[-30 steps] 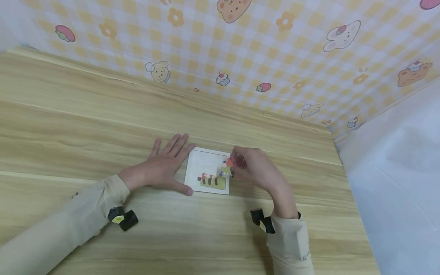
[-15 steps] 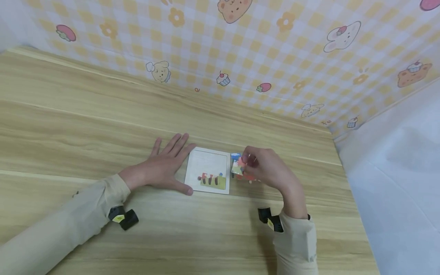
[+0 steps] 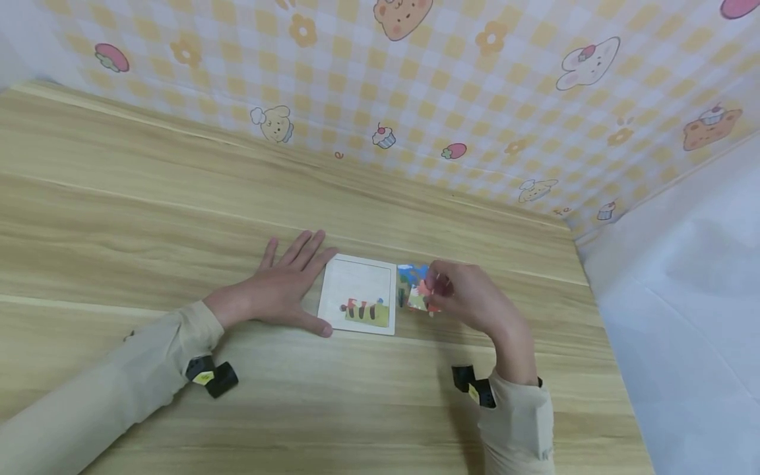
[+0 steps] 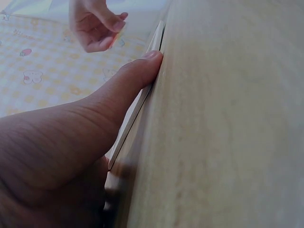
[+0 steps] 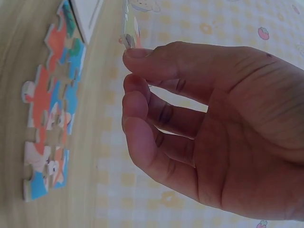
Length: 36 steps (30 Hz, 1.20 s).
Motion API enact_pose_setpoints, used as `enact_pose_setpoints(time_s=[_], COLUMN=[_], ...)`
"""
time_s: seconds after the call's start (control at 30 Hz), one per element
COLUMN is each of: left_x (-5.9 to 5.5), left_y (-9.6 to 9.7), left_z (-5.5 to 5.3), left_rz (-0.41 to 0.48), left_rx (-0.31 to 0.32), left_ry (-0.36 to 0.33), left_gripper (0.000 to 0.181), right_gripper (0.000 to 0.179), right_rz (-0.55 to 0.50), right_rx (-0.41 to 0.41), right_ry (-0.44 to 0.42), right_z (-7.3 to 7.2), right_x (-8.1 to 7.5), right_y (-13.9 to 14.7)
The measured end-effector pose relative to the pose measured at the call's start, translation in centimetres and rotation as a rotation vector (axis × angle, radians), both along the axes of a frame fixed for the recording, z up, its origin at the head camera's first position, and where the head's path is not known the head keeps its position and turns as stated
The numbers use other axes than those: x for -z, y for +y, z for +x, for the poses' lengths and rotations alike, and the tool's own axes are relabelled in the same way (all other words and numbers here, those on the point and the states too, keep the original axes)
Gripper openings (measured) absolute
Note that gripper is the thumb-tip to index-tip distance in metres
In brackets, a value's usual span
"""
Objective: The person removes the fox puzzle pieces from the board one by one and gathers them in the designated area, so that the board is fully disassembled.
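A white puzzle board (image 3: 356,280) lies flat on the table, with joined green, dark-striped pieces (image 3: 368,313) in its lower right part. My left hand (image 3: 273,290) rests with spread fingers at the board's left side; in the left wrist view the thumb lies along the board edge (image 4: 135,111). Above the table just right of the board, my right hand (image 3: 475,300) pinches a puzzle piece (image 5: 129,26) between thumb and fingertips. Under it lie loose blue and orange puzzle pieces (image 5: 42,95), partly covered by that hand in the head view.
The wood-grain table (image 3: 332,409) runs up to a yellow checked cloth (image 3: 356,79) at the back. A white surface (image 3: 683,297) lies beyond its right edge. Each sleeve bears a black wrist camera (image 3: 202,371).
My right hand has moved right, carrying the puzzle piece from over the board's right edge to above the loose pieces. My left hand and the board stay in place.
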State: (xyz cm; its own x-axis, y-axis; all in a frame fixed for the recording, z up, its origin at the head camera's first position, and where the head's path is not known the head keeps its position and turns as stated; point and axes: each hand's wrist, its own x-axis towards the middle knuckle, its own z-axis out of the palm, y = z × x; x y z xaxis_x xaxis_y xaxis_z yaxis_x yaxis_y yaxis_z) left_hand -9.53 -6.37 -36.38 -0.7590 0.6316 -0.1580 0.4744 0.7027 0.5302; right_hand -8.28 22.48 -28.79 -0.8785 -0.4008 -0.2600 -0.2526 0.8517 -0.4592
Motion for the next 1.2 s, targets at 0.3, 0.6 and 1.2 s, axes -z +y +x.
enact_pose_setpoints(time_s=[0.3,0.6,1.2], left_x=[0.0,0.1,0.1], left_y=[0.0,0.0,0.0], left_z=[0.0,0.0,0.0], left_rz=[0.000,-0.003,0.006], left_rx=[0.006,0.003,0.005], left_ry=[-0.003,0.002,-0.007], left_gripper=[0.119,0.120,0.120], right_gripper=[0.012,0.017,0.023], right_rz=[-0.010,-0.007,-0.053], right_rx=[-0.020,-0.046,-0.139], right_ry=[0.011,0.002,-0.051], right_z=[0.6,1.1,1.0], right_x=[1.0,2.0,3.0], right_y=[0.7,0.4,-0.4])
